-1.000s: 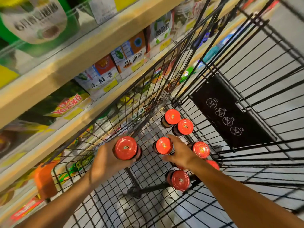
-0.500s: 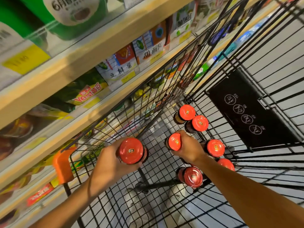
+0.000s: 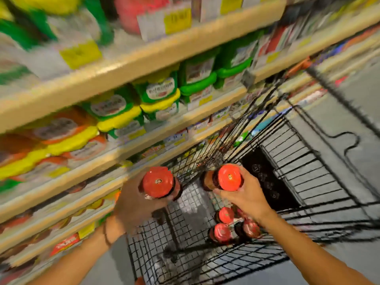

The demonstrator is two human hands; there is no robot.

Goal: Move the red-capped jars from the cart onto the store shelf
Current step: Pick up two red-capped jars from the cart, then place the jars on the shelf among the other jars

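Item one: our left hand (image 3: 131, 204) is curling its fingers round a jar (image 3: 158, 185), red cap facing up, and is holding it above the cart's (image 3: 298, 177) near-left corner, just beside the shelf (image 3: 144, 60) edge. Item two: our right hand (image 3: 244, 196) is gripping a second jar (image 3: 223, 179) by its cap and neck, thumb on the near side, and is holding it tilted over the middle of the cart. Item three: below that wrist, we are seeing three more jars (image 3: 226, 214) standing close together on the cart floor, blurred. Item four: a black panel (image 3: 265, 177) is hanging inside the cart's far wall. Item five: the shelves to our left are carrying green and yellow tubs (image 3: 156, 95), orange packs (image 3: 59, 128) and yellow price tags (image 3: 177, 20), all smeared by motion.
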